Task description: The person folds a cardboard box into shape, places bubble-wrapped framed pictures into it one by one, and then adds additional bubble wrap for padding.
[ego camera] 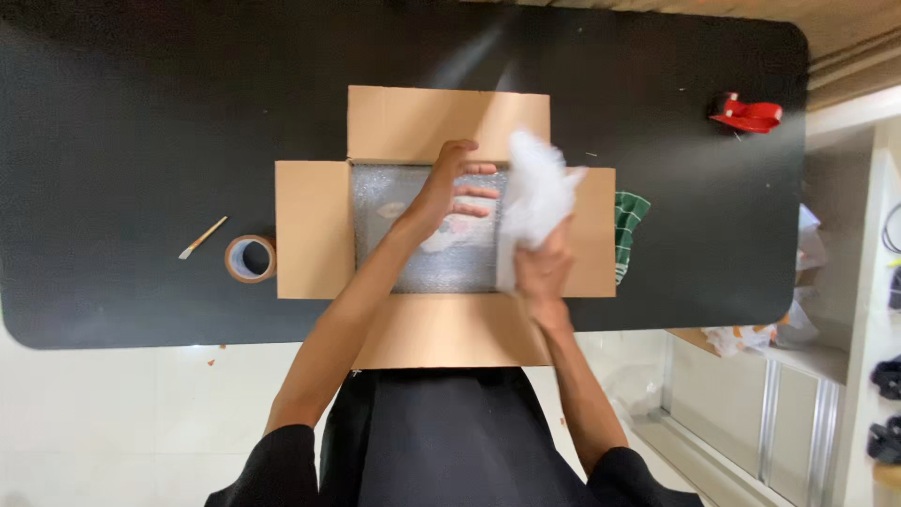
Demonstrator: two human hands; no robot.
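The cardboard box (449, 230) sat in the middle of the black table (141, 141), all four flaps folded flat outward so the inside stayed wide open. Bubble wrap (413, 263) lined the bottom, probably as padding. The left hand (449, 192) was down inside, fingers spread flat on the wrap as if pinning it. The right hand (542, 272) was closed around a bunch of white packing sheet (535, 202), held up over the box's right edge. A tape roll (250, 258) and small brush (203, 238) lay left of it, a red tape dispenser (746, 114) far right.
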